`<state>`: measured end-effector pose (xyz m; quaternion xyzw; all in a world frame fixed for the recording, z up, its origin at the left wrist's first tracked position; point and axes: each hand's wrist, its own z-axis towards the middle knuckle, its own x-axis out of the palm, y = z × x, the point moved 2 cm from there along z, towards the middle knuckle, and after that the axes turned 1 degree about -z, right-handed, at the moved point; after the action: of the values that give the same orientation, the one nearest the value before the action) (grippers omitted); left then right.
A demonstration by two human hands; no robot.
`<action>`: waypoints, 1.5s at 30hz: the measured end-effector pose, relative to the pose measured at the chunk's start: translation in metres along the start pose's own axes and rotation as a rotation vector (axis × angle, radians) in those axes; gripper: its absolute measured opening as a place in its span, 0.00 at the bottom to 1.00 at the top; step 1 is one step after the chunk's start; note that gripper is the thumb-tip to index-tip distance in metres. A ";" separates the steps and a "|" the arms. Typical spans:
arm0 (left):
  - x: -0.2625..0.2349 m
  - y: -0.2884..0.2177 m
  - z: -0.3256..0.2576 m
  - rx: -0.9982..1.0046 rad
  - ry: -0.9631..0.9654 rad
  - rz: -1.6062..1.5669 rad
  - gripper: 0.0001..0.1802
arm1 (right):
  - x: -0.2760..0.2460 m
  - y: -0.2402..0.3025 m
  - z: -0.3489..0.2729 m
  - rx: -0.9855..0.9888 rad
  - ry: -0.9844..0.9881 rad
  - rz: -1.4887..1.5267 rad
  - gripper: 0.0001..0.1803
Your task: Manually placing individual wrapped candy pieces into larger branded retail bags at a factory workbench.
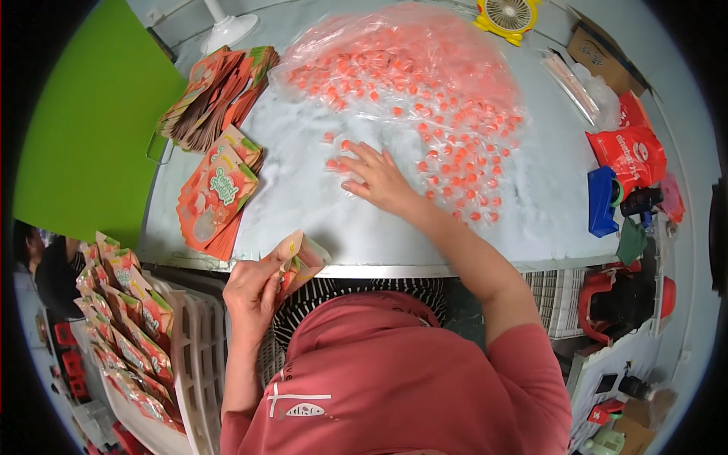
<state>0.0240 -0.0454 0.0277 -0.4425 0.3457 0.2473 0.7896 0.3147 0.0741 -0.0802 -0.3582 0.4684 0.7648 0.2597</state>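
Observation:
My left hand (252,290) grips an orange-and-green printed pouch (297,267) at the table's front edge. The pouch's mouth gapes toward the table. Out on the tabletop, my right hand (379,180) lies palm down with its fingers spread. Its fingertips are at a few small, clear-wrapped orange candies (334,164); whether they press on them I cannot tell. To the right of that hand, many more wrapped candies (464,163) are strewn over the table. They trail from a large clear plastic bag (425,42) full of the same candies at the back.
Flat pouches lie in a fanned pile (216,193) and a taller stack (216,98) on the left. Upright pouches (133,326) fill a white crate (199,364) at lower left. A yellow fan (508,15), red bag (629,155) and blue tape dispenser (601,203) line the table's right side.

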 end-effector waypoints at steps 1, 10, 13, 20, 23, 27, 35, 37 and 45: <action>-0.001 0.003 0.001 0.008 0.009 -0.043 0.09 | 0.005 0.000 -0.004 -0.003 0.005 0.005 0.27; -0.001 0.022 -0.011 -0.191 -0.099 -0.118 0.07 | 0.004 -0.028 -0.054 0.050 -0.016 -0.122 0.24; 0.005 0.026 -0.016 -0.246 -0.095 -0.188 0.07 | -0.001 -0.019 -0.057 0.074 -0.129 -0.099 0.24; 0.007 0.030 -0.011 -0.251 -0.154 -0.210 0.06 | -0.010 0.017 -0.058 -0.026 -0.201 -0.227 0.24; 0.007 0.026 -0.008 -0.245 -0.147 -0.181 0.07 | -0.015 0.049 -0.059 -0.094 -0.203 -0.060 0.21; 0.010 0.025 -0.009 -0.235 -0.138 -0.175 0.07 | -0.010 0.098 -0.062 -0.077 -0.075 0.430 0.20; 0.018 0.015 -0.008 -0.227 -0.151 -0.184 0.08 | -0.001 0.146 -0.055 -0.353 -0.108 0.278 0.26; 0.021 0.009 -0.009 -0.263 -0.123 -0.182 0.08 | 0.006 0.149 -0.054 -0.276 -0.083 0.372 0.29; 0.016 0.002 -0.006 -0.219 -0.016 -0.217 0.12 | 0.018 0.144 -0.051 -0.241 0.106 0.568 0.17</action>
<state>0.0308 -0.0478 0.0118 -0.5587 0.2604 0.2001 0.7616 0.2137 -0.0320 -0.0338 -0.2806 0.4688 0.8369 -0.0335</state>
